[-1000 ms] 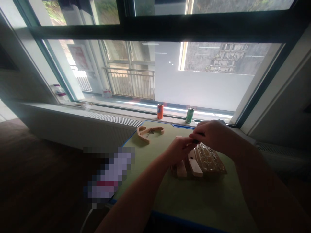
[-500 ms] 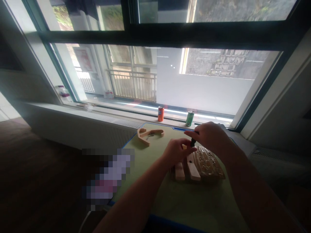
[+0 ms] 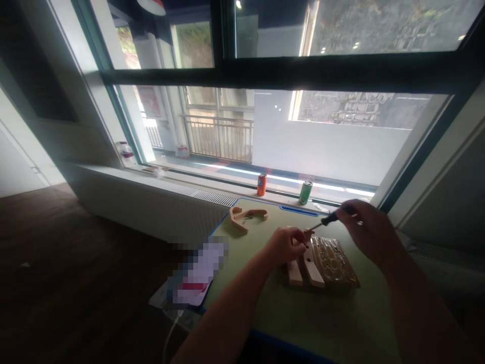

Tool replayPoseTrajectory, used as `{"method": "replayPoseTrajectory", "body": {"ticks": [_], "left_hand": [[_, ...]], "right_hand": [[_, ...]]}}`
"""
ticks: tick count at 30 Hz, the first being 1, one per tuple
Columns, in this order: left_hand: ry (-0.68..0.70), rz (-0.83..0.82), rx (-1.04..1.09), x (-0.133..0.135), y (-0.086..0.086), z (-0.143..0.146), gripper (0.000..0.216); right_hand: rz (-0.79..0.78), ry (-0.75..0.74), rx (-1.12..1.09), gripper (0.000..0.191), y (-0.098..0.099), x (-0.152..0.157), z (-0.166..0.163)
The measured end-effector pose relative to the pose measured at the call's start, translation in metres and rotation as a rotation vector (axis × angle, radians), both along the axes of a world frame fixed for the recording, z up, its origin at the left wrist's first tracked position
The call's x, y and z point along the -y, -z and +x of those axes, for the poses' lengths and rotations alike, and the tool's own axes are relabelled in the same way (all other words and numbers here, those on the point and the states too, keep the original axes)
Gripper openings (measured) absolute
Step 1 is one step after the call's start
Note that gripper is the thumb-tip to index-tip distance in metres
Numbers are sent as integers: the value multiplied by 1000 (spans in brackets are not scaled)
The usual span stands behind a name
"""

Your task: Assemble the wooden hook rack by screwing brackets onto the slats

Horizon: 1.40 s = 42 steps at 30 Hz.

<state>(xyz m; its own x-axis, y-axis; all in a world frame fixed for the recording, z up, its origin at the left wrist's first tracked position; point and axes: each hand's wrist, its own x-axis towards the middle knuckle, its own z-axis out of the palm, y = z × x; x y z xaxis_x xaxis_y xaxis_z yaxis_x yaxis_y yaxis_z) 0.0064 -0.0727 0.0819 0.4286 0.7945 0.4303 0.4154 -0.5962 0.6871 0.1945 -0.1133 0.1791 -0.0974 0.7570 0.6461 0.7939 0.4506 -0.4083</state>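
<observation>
A screwdriver (image 3: 329,218) with a dark handle is gripped in my right hand (image 3: 366,226). It slants down to the left, its tip close to the far end of a pale wooden piece (image 3: 315,274). My left hand (image 3: 281,246) is pinched closed over that end; what lies between its fingertips is too small to make out. A second wooden piece (image 3: 294,274) lies alongside, partly under my left hand. Just right of them is a brown package in clear shiny wrap (image 3: 335,263), small bits showing on it.
Curved wooden parts (image 3: 239,222) and small metal bits (image 3: 248,219) lie at the table's (image 3: 288,318) far left. An orange can (image 3: 261,185) and a green can (image 3: 305,192) stand on the windowsill. A blurred flat item (image 3: 200,273) with a white cable (image 3: 170,333) sits at the left edge.
My right hand has drawn back to the right, and the screwdriver has gone from nearly upright to slanted, its shaft now visible. My left hand stays at the wooden piece. The camera view has shifted.
</observation>
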Motion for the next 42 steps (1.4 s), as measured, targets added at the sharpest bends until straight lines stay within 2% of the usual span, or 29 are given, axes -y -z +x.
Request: {"method": "replayPoseTrajectory", "body": {"ticks": [1, 3, 5, 9, 11, 13, 19, 28, 34, 36, 38, 42], "left_hand": [[18, 15, -26, 0, -1, -2, 21], [54, 45, -66, -1, -2, -4, 20], [86, 54, -89, -3, -2, -6, 22], [137, 17, -118, -6, -1, -7, 30], [127, -3, -120, -8, -1, -8, 33], [128, -32, -101, -9, -1, -9, 35], [249, -205, -53, -17, -2, -15, 44], [313, -203, -80, -20, -1, -15, 40], [296, -193, -93, -21, 2, -15, 40], [293, -200, -46, -22, 4, -15, 34], [271, -240, 44, -23, 7, -16, 29], [198, -379, 123, -25, 10, -20, 36]], "right_hand": [[-4, 43, -173, 23, 6, 4, 9], [-84, 22, -464, 25, 27, 6, 26], [-248, -44, -611, 23, 57, 0, 38], [-316, 75, -1180, 17, 115, -21, 47], [-361, 147, -1251, 17, 134, -27, 45], [-409, 196, -1266, 19, 145, -30, 44], [-499, 268, -1236, 25, 154, -34, 50], [-443, 425, -1169, 28, 153, -42, 53], [-426, 463, -1167, 27, 157, -43, 52], [-427, 480, -1156, 27, 158, -42, 55], [-424, 501, -1150, 26, 157, -40, 58], [-413, 503, -1170, 26, 154, -39, 61]]}}
